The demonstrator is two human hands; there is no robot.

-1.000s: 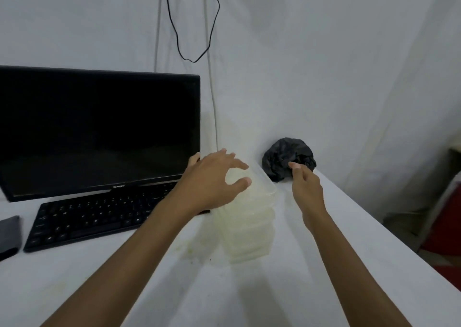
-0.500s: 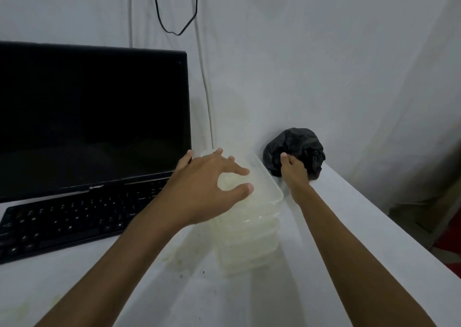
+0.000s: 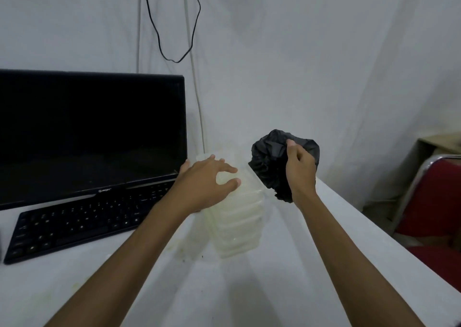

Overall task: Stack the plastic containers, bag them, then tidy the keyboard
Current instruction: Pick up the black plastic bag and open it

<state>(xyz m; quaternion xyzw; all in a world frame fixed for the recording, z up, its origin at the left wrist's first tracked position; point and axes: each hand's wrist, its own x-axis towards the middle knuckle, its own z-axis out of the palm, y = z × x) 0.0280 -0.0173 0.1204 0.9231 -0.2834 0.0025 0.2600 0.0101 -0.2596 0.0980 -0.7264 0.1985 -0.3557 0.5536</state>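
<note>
Left hand (image 3: 208, 185), fingers spread, rests atop the container stack (image 3: 237, 229); right hand (image 3: 299, 167) grips the crumpled bag (image 3: 269, 162), raised just right of it.

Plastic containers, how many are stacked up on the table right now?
About 5, judging by the rim lines. All sit nested in one stack of plastic containers right of the keyboard; the left hand rests on top. The translucent layers blur together, so the count is uncertain.

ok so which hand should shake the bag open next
Right. The right hand already pinches the crumpled black bag, lifted off the table. The left hand rests on top of the stacked containers, steadying them.
</note>
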